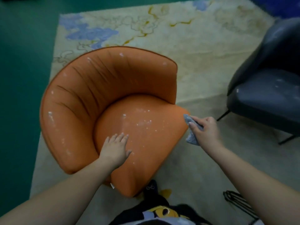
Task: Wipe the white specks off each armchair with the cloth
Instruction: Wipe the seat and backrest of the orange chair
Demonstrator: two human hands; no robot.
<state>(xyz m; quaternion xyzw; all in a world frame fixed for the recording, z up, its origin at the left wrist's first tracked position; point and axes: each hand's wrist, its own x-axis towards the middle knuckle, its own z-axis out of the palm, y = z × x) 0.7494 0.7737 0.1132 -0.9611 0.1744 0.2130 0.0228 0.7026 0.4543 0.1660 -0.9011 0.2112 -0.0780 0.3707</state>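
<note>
An orange armchair [90, 88] stands on the rug in the middle of the view. White specks [142, 122] dot its seat cushion, and more show on the backrest and left arm. My left hand [116, 147] rests flat on the front of the seat, fingers straight. My right hand [205, 131] grips a grey cloth [191, 138] at the seat's right corner, the cloth touching the cushion edge. A dark grey armchair [266, 96] stands at the right, with a few white specks on its seat.
A cream rug [186, 34] with blue and yellow patterns lies under both chairs. Green floor [24, 62] lies to the left. A black wire object [235, 200] stands at the lower right. My dark clothing with a yellow print fills the bottom centre.
</note>
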